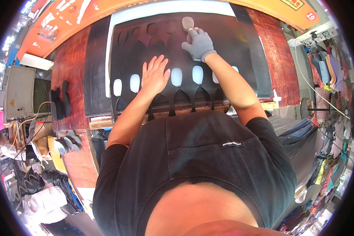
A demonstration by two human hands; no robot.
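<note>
Black sheeting [234,51] is best kept flat, left hand [154,74] spread and empty, gloved right hand [199,44] touching the oval block [187,23] near the far edge, whether gripping I cannot tell

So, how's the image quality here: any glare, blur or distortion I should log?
Head view: the orange beam bows under the fisheye, with black corners around the picture; head view: a hazy reddish sheen on the black sheet; head view: white material at lower left looks washed out; head view: the bare left hand and gray-gloved right hand read fairly clear.
</note>
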